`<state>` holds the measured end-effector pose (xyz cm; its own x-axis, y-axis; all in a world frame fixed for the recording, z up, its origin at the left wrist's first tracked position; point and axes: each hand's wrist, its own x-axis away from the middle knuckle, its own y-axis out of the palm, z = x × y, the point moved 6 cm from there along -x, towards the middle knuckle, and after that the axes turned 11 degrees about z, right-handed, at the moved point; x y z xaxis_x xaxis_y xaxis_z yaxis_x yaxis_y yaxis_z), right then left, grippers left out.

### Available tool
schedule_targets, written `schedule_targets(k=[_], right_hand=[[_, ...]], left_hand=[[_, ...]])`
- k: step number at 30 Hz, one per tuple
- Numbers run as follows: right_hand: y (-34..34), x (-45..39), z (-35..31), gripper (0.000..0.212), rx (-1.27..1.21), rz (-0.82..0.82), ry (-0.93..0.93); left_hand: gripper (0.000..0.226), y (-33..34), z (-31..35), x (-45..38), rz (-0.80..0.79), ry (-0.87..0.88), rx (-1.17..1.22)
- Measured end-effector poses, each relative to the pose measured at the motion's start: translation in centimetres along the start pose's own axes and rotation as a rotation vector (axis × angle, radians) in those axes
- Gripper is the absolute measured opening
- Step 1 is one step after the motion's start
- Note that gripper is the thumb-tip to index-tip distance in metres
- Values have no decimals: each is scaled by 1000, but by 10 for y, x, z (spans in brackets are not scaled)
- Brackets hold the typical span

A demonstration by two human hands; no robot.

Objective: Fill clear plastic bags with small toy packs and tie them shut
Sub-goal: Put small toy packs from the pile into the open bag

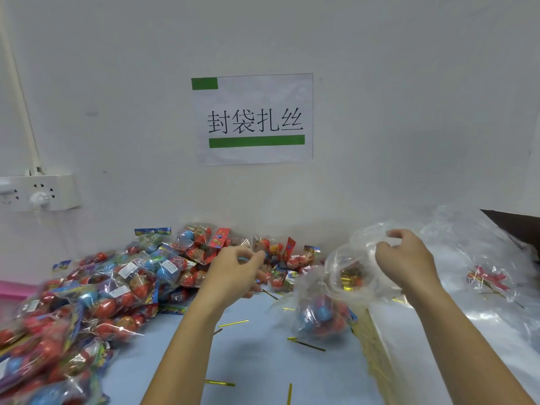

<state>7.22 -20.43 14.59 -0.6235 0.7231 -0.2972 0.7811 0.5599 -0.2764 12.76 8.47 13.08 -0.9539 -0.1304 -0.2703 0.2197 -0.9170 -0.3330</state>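
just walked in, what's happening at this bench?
A person is bagging small toy packs. The right hand grips the open mouth of a clear plastic bag that already holds a few packs. The left hand, fingers curled, is at the edge of the big pile of toy packs; whether it has a pack is unclear. Gold twist ties lie loose on the blue table. The bag is not tied yet.

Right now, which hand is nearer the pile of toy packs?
Left. The left hand hovers at the pile of toy packs; the right hand grips the clear bag, farther right.
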Motion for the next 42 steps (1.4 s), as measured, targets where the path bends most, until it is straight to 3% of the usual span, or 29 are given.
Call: schedule_targets(k=[4, 10, 14, 17, 20, 24, 28, 32, 35, 38, 42], right_hand=[[-12, 6, -22, 50, 45, 71, -109], [-11, 36, -74, 35, -47, 167, -547], [23, 70, -93, 31, -86, -50, -765], [59, 90, -82, 24, 97, -304, -825], [84, 97, -56, 23, 374, -503, -794], [96, 95, -33, 25, 498, -661, -695], [97, 93, -29, 39, 481, -691, -660], [98, 91, -28, 41, 449, -707, -650], [99, 89, -28, 41, 424, -708, -661], [99, 88, -27, 39, 411, -714, -651], [97, 86, -27, 39, 386, -722, -651]], left_hand=[[14, -17, -29, -11, 167, -41, -72], [8, -17, -47, -15, 189, -63, -116], [7, -3, -42, -14, 149, 11, -159], [19, 12, -35, -11, 156, 123, -270], [26, 29, -32, -13, 140, 246, -410], [40, 44, -34, -36, 124, 345, -727], [71, 48, -38, -67, 147, 462, -1110], [73, 31, -46, -102, 144, 451, -1302], [79, 25, -51, -122, 56, 375, -1388], [65, 23, -55, -130, -2, 312, -1388], [33, 27, -45, -125, 95, 485, -1359]])
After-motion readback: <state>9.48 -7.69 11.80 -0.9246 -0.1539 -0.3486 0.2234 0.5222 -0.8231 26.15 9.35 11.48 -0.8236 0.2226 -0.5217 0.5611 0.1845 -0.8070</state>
